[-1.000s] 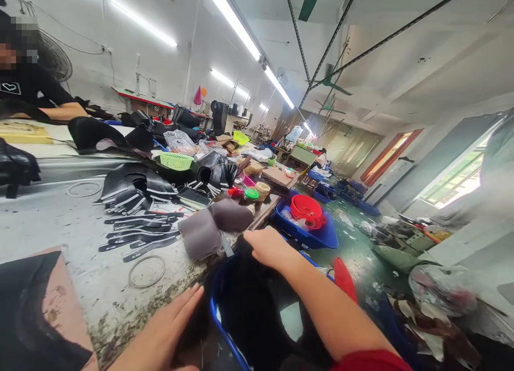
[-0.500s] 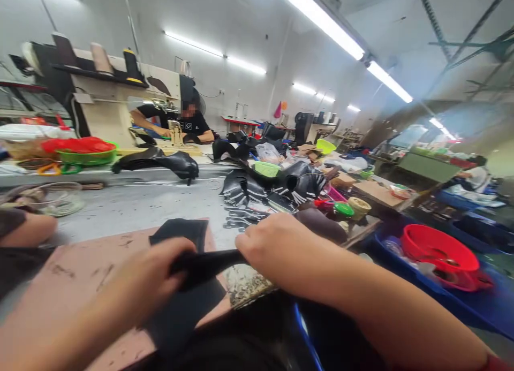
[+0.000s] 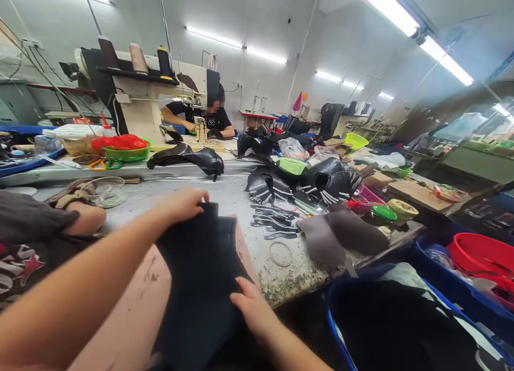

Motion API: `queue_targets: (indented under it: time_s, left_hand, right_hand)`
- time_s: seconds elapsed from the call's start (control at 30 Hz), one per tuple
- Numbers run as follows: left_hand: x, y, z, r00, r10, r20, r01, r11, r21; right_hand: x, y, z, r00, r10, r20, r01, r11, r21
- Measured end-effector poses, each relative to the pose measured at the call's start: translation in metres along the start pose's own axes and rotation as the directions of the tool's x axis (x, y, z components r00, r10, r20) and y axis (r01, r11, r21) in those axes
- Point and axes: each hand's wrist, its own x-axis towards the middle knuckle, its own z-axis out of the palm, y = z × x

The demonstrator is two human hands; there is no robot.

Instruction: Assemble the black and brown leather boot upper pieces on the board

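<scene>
"Black, flexible-looking material fills the lower middle of the frame. What is it touching?"

"That black piece (image 3: 193, 290) lies over a pink sheet (image 3: 134, 301) on the tabletop (image 3: 140, 199). The left hand (image 3: 185, 206) has its grip closed on the top end, just left of the frame's centre."

"And the right hand (image 3: 252, 305)?"

"Lower down, at the piece's right edge. Thumb and forefinger are spread a little at the tips; I can't tell whether that grip is clamped on the edge or only touching it."

"What sits nearby?"

"A pale ring (image 3: 280, 254) lies right of the piece, with black strips (image 3: 277, 221) above it and dark brown sheets (image 3: 341, 234) farther right. Beyond the strips stands a light green basket (image 3: 292, 166), behind curved black parts with white stripes (image 3: 267, 186)."

"And the lower right?"

"A blue tub (image 3: 330, 320) with black material in it, near another blue tub that holds a red basin (image 3: 477, 253)."

"Anyone else about?"

"Yes, one person (image 3: 212, 119) in a black top, upper middle, at a cream sewing machine (image 3: 140, 111). Someone's bent arm or leg (image 3: 86, 216) shows at the left; I can't tell which."
</scene>
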Motion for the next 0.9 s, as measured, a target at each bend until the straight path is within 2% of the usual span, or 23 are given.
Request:
queue_targets:
  time_s: [0.07, 0.13, 0.2, 0.27, 0.33, 0.37, 0.4, 0.47, 0.5, 0.57, 0.6, 0.67, 0.77, 0.83, 0.9]
  left_hand:
    - [0.014, 0.005, 0.037, 0.997, 0.031, 0.074, -0.034, 0.999, 0.033]
    - [0.025, 0.005, 0.064, 0.988, 0.056, 0.142, -0.066, 0.996, 0.066]
    - [0.035, 0.004, 0.083, 0.978, 0.073, 0.193, -0.093, 0.991, 0.097]
    - [0.041, 0.003, 0.094, 0.971, 0.088, 0.221, -0.117, 0.986, 0.118]
    - [0.043, 0.0, 0.097, 0.969, 0.097, 0.228, -0.128, 0.984, 0.125]
    - [0.044, -0.002, 0.095, 0.968, 0.095, 0.23, -0.126, 0.984, 0.124]
    - [0.046, -0.005, 0.091, 0.968, 0.09, 0.232, -0.12, 0.985, 0.121]
    - [0.05, -0.012, 0.079, 0.968, 0.076, 0.241, -0.106, 0.988, 0.114]
    - [0.053, -0.015, 0.072, 0.966, 0.073, 0.25, -0.104, 0.988, 0.113]
    - [0.06, -0.018, 0.063, 0.957, 0.069, 0.283, -0.109, 0.986, 0.127]
    - [0.062, -0.019, 0.062, 0.949, 0.066, 0.307, -0.114, 0.984, 0.14]
    - [0.064, -0.017, 0.067, 0.93, 0.056, 0.363, -0.124, 0.978, 0.168]
    - [0.06, -0.016, 0.088, 0.904, 0.041, 0.426, -0.131, 0.975, 0.182]
    - [0.057, -0.017, 0.102, 0.897, 0.026, 0.442, -0.117, 0.977, 0.181]
    - [0.056, -0.02, 0.111, 0.897, 0.009, 0.443, -0.097, 0.979, 0.177]
  right_hand:
    - [-0.001, 0.01, -0.002, 0.991, -0.08, -0.102, 0.055, 0.972, -0.229]
    - [-0.002, 0.013, -0.006, 0.97, -0.168, -0.176, 0.086, 0.914, -0.397]
    - [-0.003, 0.012, -0.009, 0.948, -0.244, -0.203, 0.1, 0.836, -0.539]
    - [-0.004, 0.009, -0.011, 0.929, -0.322, -0.183, 0.111, 0.712, -0.693]
    - [-0.005, 0.005, -0.01, 0.913, -0.38, -0.149, 0.12, 0.599, -0.792]
    - [-0.006, 0.003, -0.009, 0.913, -0.383, -0.139, 0.128, 0.592, -0.795]
    - [-0.006, 0.0, -0.008, 0.93, -0.339, -0.142, 0.118, 0.64, -0.759]
    - [-0.005, -0.007, -0.004, 0.983, -0.103, -0.152, 0.002, 0.835, -0.55]
    - [-0.004, -0.01, -0.002, 0.99, 0.049, -0.134, -0.1, 0.91, -0.402]
    - [-0.002, -0.013, 0.0, 0.956, 0.283, -0.074, -0.293, 0.935, -0.199]
    - [-0.002, -0.013, 0.001, 0.948, 0.308, -0.077, -0.317, 0.929, -0.193]
    - [-0.003, -0.011, 0.001, 0.971, 0.188, -0.146, -0.23, 0.901, -0.369]
    - [-0.009, -0.007, -0.001, 0.986, -0.055, -0.16, -0.078, 0.694, -0.716]
    - [-0.012, -0.006, -0.002, 0.99, -0.077, -0.117, -0.053, 0.567, -0.822]
    - [-0.013, -0.006, -0.004, 0.994, -0.071, -0.085, -0.035, 0.526, -0.85]
